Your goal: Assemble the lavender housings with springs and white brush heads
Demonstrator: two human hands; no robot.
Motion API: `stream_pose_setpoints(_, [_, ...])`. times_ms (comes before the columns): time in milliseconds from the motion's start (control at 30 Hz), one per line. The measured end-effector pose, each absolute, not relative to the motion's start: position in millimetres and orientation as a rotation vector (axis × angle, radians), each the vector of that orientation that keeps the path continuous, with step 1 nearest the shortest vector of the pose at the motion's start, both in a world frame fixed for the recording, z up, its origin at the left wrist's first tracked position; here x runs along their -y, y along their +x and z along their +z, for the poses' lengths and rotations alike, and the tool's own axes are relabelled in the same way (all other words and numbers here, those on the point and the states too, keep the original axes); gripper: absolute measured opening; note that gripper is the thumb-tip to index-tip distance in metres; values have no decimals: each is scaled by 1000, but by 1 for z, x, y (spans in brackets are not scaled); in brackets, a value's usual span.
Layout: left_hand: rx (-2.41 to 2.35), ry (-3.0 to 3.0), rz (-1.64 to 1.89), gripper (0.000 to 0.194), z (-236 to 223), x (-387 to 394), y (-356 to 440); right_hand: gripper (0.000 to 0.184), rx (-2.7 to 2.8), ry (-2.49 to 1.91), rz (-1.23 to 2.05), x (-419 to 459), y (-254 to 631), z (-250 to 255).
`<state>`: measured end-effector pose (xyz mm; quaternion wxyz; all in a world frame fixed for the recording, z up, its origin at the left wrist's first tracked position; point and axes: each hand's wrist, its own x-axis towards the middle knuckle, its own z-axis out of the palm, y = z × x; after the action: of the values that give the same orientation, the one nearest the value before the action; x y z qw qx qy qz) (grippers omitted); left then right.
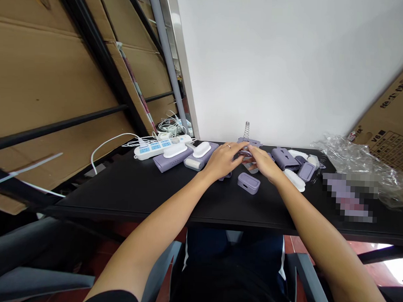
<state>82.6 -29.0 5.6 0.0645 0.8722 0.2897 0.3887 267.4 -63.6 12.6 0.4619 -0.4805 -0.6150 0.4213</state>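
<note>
The left hand [223, 159] and right hand [264, 163] nearly meet over a black bench [126, 188] before a white wall [285, 61]; I cannot tell whether their fingers clamp anything.

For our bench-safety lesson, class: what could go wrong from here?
The upright spring, just beyond the left hand and right hand, might topple if bumped.
The small purple part between the forearms might get brushed aside.
The white cable curving past the left edge of the table could snag and tug the power strip.
</note>
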Motion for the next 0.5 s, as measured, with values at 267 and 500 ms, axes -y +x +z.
stream_pose_setpoints(267, [-947, 2399, 1257, 48, 10, 28, 80, 29, 1617, -1343, 510, 56, 299, 20])
stream_pose_setpoints(500, [-797, 1635, 1216, 44, 7, 10, 80, 30, 2023, -1499, 341, 71, 310, 26])
